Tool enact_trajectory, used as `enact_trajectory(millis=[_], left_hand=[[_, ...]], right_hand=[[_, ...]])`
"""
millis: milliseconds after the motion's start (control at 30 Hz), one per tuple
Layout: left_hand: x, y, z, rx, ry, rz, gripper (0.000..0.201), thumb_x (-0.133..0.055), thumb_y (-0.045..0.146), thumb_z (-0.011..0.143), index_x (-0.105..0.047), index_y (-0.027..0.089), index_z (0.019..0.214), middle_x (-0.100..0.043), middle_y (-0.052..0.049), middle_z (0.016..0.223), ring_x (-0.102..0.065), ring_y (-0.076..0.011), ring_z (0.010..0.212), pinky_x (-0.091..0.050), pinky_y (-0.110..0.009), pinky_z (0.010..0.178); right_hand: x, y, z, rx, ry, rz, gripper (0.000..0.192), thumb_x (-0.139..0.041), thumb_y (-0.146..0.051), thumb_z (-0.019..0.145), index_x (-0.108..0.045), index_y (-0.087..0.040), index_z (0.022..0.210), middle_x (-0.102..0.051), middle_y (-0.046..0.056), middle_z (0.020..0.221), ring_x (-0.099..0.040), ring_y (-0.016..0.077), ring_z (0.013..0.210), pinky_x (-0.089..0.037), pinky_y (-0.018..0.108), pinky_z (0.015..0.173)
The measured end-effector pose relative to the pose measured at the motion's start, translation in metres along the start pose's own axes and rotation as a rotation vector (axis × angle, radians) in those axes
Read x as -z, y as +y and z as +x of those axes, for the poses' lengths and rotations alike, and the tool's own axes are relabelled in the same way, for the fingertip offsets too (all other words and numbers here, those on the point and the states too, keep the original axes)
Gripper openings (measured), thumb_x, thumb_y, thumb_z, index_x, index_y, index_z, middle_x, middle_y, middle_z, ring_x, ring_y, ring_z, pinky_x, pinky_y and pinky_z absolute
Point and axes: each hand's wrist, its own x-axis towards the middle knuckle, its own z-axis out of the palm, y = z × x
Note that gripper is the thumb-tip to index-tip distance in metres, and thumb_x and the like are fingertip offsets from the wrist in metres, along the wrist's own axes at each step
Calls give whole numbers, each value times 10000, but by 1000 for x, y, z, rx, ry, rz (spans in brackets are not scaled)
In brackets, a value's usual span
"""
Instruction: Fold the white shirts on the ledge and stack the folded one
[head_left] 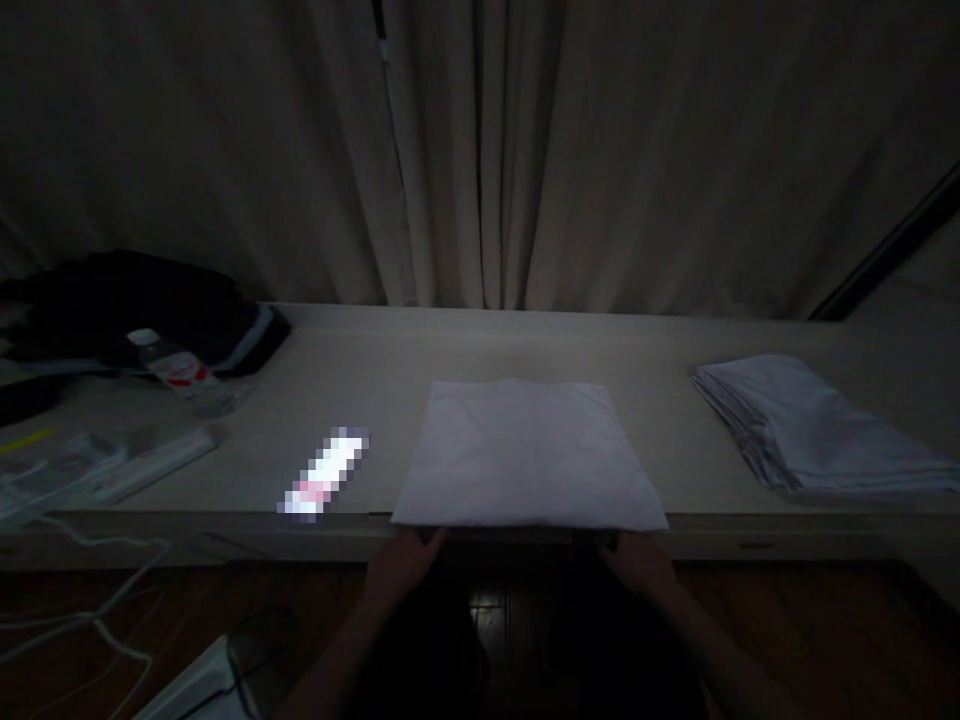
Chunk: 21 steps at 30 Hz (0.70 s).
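Head view: a dim room, with a pale, flat cloth [529, 455] laid at the middle of a table [345, 350], its near edge at the table's front. The left hand [403, 563] and right hand [641, 565] are held at that edge, toward its two near corners. The fingers are lost in shadow, so it cannot be told whether either grip is clamped on the cloth or merely rested against it.

The cloth could be dragged off the front if both hands were drawn back, as little table is left there. It could be skewed or creased by an uneven pull, and a crooked edge might be missed in such poor light. A bright, pixelated slab [326, 475], perhaps a phone, could be knocked off by a leftward sweep, being set near the front.

A pile [825, 430] of folded cloth is placed at the right. At the left, a bottle [187, 375] is tipped against dark clothes [127, 300]. The table is backed by drawn curtains [637, 150]; below, a wooden floor [795, 620] is crossed by pale cables [97, 615].
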Motion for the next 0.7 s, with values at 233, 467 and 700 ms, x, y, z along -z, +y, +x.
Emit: enact_trajectory(millis=[233,467,700], left_hand=[[4,3,-1,-60,-59,-35,832,-196,793,745,-680,146,944,-700,-192,1000,-646,-343,959,-461,-449,838],[1,2,-3,-45,-30,-45,745,-135,638,856,-653,136,1041,-695,-197,1008,-648,-334,959,-463,-442,814],[5,2,-9,-89,-2,48,536,-280,487,879,-598,160,1161,-700,-171,993,-651,-296,926,-468,-406,789]], right_hand=[[3,-2,1,-17,-21,28,531,-372,-562,837,-693,-151,935,-693,187,1003,-651,308,943,-482,418,784],[4,0,-5,-11,19,34,434,-384,-460,846,-671,-165,982,-685,169,1041,-640,295,972,-465,408,807],[-2,4,-2,-16,55,36,406,-367,-403,854,-667,-150,960,-686,173,1026,-637,288,970,-459,404,818]])
